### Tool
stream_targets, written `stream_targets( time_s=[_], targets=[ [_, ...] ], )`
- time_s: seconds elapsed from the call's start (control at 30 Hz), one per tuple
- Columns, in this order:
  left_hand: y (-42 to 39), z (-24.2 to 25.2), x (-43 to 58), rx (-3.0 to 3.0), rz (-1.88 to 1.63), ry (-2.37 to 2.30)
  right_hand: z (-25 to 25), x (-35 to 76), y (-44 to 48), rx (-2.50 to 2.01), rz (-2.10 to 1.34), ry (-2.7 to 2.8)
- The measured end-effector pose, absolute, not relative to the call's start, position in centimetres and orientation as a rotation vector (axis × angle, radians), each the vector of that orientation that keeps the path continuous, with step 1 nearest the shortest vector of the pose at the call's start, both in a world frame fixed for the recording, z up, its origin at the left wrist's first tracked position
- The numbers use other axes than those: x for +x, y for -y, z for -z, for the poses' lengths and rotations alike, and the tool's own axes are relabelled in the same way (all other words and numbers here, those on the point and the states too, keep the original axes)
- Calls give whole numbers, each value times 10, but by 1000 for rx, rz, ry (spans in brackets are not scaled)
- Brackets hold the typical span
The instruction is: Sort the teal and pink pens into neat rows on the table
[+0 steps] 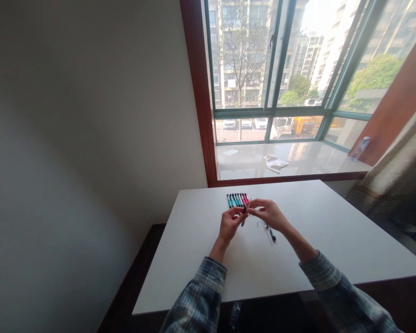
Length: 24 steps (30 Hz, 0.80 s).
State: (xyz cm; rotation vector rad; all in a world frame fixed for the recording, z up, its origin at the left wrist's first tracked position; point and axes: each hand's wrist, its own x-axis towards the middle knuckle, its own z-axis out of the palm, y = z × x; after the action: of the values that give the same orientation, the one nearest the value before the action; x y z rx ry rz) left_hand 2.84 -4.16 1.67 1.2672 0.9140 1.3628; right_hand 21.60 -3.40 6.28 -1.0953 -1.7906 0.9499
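Over the white table (194, 259), my left hand (230, 225) pinches a small black pen barrel (244, 210), its dark tip pointing down. Close beside it, my right hand (271, 215) holds a thin pale pen refill (250, 202) between thumb and fingertips, near the top of the barrel. Whether the two parts touch is too small to tell. Just behind my hands lies a row of several pens (233, 200), teal ones at left and pink ones at right. To the right, partly under my right hand, are loose pen parts (272, 236), some black and some thin and pale.
A grey wall (125, 115) rises along the left. Behind the table, the window sill (242, 169) carries a crumpled white cloth (276, 163), a white paper (230, 152) and a clear bottle (360, 149). A curtain (384, 171) hangs at right.
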Motion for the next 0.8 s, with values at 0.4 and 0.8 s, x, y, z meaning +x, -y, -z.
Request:
stream_targets(
  time_s=[0.4, 0.8],
  targets=[
    [37, -7, 27, 1002, -1454, -792, -15, 249, 26, -1352, -549, 2368],
    [40, -4, 27, 1155, -1307, -935, -32, 238, 20, -1100, -872, 1759]
  ],
)
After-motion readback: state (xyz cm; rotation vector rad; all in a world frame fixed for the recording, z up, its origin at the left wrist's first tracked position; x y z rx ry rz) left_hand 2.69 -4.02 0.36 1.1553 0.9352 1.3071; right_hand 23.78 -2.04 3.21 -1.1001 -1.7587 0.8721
